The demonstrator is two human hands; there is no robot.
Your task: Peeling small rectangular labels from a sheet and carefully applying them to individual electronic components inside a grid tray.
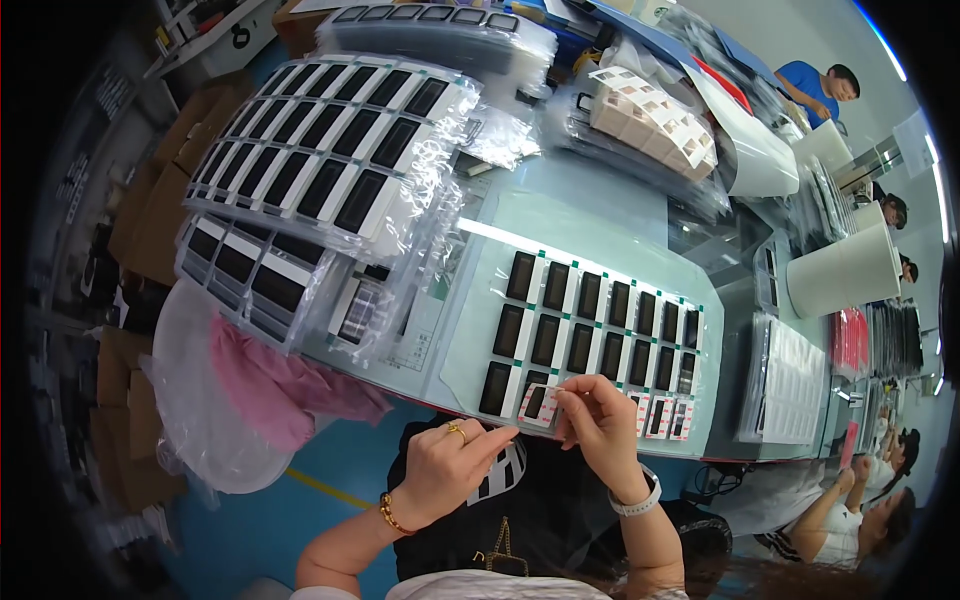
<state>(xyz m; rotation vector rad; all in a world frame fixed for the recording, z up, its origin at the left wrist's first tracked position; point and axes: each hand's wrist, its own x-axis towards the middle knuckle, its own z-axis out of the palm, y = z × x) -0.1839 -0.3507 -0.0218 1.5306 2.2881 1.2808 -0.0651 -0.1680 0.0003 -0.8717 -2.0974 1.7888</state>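
On the table in front of me, dark rectangular panels lie in three rows, with white strips and small green tabs beside them. A small piece with a red-and-white border and a dark middle covers part of the nearest row. At its right edge, the thumb and fingers of my right hand are pinched together; whatever they hold is too small to make out. My left hand is near the table's front edge, index finger pointing at that piece's lower corner, other fingers curled. Its thumb is hidden. More red-bordered pieces lie right of my right hand.
Stacked clear trays of dark panels rise at the left. Pink cloth hangs below them. Beige parts sit on a pile at the back. White sheets and a large white roll stand right. Other people sit beyond.
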